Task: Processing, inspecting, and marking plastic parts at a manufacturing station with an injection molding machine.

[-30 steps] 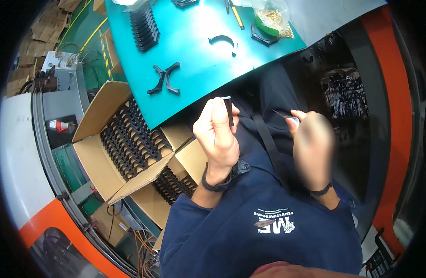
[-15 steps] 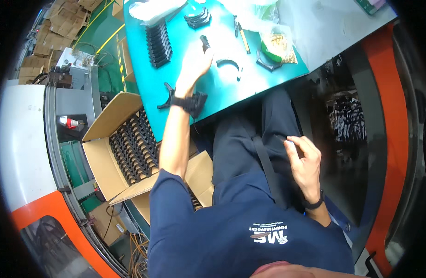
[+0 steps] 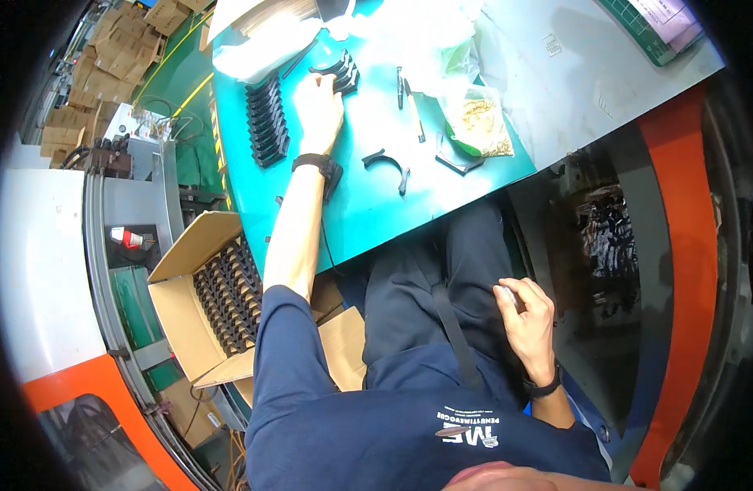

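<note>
At upper left, the left hand (image 3: 320, 110) is resting at black arcs (image 3: 346, 70) on the desk (image 3: 352, 217), seemingly picking or stacking; the next move is calling for careful touch. Right of centre, the right hand (image 3: 528, 321) is hanging half-curled. Either's grasp, I cannot tell.

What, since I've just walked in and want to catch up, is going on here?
Someone's left hand is at a short row of black curved parts; its grip is hidden. The right hand is curled, away from the green table; its contents are unclear. A longer row lies leftward, and an open cardboard box holds similar parts.
</note>
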Available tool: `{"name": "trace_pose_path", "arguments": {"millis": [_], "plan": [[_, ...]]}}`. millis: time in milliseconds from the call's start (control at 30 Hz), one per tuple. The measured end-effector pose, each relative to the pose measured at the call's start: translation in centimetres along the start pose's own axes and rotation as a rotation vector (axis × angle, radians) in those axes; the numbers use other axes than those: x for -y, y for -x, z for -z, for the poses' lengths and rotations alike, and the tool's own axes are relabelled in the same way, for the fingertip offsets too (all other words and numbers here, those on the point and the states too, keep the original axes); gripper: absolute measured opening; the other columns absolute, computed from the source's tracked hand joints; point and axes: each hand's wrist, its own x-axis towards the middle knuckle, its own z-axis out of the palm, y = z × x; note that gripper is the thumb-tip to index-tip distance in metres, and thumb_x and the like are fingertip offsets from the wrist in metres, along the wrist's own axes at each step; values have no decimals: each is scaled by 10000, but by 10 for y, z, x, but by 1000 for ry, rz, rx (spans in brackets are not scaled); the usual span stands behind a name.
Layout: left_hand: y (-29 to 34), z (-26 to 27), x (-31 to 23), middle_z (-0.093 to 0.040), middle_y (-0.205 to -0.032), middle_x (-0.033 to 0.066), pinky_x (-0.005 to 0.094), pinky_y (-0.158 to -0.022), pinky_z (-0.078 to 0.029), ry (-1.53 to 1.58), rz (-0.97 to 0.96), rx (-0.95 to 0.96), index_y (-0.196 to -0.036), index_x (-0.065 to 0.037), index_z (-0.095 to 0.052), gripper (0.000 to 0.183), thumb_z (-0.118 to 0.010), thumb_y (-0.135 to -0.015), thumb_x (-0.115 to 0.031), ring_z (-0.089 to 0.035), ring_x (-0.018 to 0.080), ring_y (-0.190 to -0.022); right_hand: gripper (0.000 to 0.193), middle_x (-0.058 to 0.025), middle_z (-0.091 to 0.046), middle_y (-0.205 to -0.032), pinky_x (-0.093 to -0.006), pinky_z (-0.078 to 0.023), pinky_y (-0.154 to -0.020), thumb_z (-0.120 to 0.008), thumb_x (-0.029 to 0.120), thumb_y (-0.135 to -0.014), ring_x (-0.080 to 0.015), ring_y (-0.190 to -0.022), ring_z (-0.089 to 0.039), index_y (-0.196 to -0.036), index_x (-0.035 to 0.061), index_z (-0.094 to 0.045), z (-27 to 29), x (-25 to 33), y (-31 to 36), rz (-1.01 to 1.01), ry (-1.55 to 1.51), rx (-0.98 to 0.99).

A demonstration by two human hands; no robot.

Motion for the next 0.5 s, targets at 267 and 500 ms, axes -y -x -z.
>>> {"name": "trace_pose_path", "arguments": {"millis": [267, 500], "plan": [[54, 78, -65, -648, -995, 164, 375, -842, -495, 595, 175, 472, -1039, -19, -669, 336, -700, -833, -283, -624, 288, -911, 218, -162, -613, -916, -363, -487, -715, -663, 96, -860, -313, -814, -623, -1036, -27, -629, -9, 5, 3, 16, -30, 15], [99, 85, -80, -632, -934, 141, 403, -813, -461, 458, 122, 224, -951, -24, -637, 193, -667, -855, -189, -585, 321, -916, 138, -168, -616, -872, -356, -495, -723, -564, 68, -924, -321, -792, -627, -1011, -21, -622, -16, 11, 22, 58, -98, 49]]}}
